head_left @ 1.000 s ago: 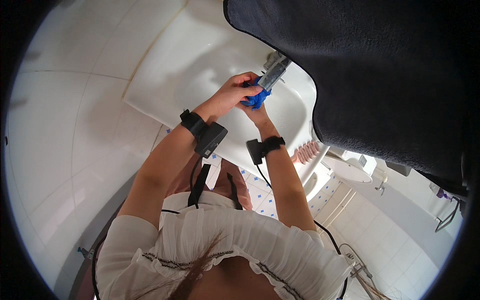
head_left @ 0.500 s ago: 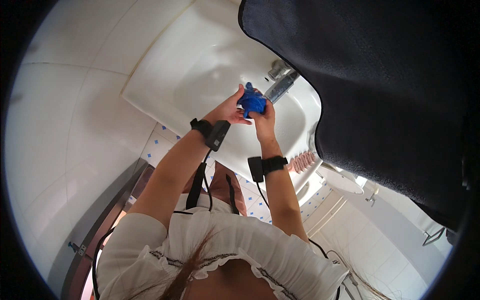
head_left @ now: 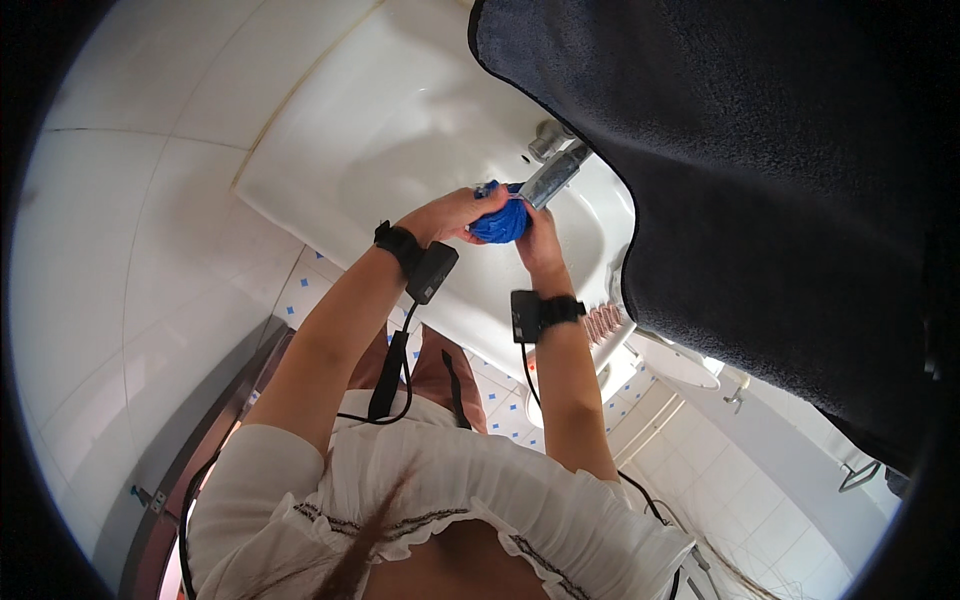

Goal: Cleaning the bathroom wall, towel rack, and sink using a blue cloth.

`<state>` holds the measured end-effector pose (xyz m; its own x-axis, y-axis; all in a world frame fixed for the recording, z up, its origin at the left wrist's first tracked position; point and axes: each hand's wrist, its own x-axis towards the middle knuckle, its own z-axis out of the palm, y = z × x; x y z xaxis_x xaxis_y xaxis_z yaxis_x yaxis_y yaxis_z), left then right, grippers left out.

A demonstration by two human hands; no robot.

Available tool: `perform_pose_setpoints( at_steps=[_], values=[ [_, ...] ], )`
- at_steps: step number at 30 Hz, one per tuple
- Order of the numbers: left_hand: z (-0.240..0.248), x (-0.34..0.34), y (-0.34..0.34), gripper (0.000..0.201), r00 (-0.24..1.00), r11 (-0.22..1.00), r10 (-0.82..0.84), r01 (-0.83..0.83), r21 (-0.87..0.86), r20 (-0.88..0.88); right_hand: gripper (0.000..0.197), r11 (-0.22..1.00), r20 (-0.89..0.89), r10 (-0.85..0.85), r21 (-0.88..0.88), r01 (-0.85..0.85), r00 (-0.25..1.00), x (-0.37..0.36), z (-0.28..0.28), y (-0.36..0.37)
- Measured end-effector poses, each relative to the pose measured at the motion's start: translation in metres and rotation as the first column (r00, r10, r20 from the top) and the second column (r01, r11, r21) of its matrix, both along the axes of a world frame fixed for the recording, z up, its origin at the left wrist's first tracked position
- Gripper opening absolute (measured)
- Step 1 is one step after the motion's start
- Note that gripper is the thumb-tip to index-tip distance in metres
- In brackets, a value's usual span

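A bunched, wrinkled blue cloth [head_left: 502, 225], rounded like a ball, is held over the basin of the white sink [head_left: 385, 130]. My left hand [head_left: 456, 213] grips it from the left, its thumb lying across the top. From the right and below, my right hand [head_left: 540, 245] closes round the other side; most of its fingers are hidden behind the cloth. The chrome faucet's spout [head_left: 552, 180] reaches down right over the cloth and the right fingertips. Whether water runs is hard to make out.
A large dark grey towel [head_left: 760, 180] hangs close on the right, covering part of the sink's far side. A pink coiled thing [head_left: 603, 323] lies at the sink's right edge. White wall tiles [head_left: 190, 230] stand at the left. Cables run from black wrist devices [head_left: 432, 274].
Both hands have closed in round the blue cloth, which is now more rounded and nearer under the spout. The left thumb has come over its top.
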<state>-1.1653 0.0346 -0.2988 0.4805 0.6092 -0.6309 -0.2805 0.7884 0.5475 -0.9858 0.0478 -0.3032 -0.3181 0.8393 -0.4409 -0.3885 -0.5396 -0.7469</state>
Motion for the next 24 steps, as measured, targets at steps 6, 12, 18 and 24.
perform_pose_setpoints(
  at_steps=[6, 12, 18, 24],
  values=[
    [0.013, -0.002, 0.0, 0.06, 0.979, 0.979, -0.152, 0.168, 0.116, -0.133, 0.051, 0.964, 0.124, 0.219, -0.182, -0.195, 0.968, -0.016, -0.017, 0.017],
    [-0.001, -0.003, -0.002, 0.061, 0.986, 0.986, -0.166, 0.166, 0.012, -0.017, 0.059, 0.99, 0.062, 0.138, -0.045, -0.136, 0.988, -0.042, 0.029, 0.016],
    [0.011, 0.001, -0.005, 0.062, 0.981, 0.981, -0.194, 0.194, 0.014, 0.011, 0.04, 0.997, -0.007, 0.055, 0.054, -0.054, 0.998, -0.038, 0.017, 0.015],
    [-0.002, 0.01, -0.003, 0.059, 0.874, 0.902, -0.288, 0.385, 0.197, -0.391, 0.026, 0.992, 0.251, 0.112, 0.027, -0.122, 0.962, -0.039, -0.016, 0.017]
  ],
)
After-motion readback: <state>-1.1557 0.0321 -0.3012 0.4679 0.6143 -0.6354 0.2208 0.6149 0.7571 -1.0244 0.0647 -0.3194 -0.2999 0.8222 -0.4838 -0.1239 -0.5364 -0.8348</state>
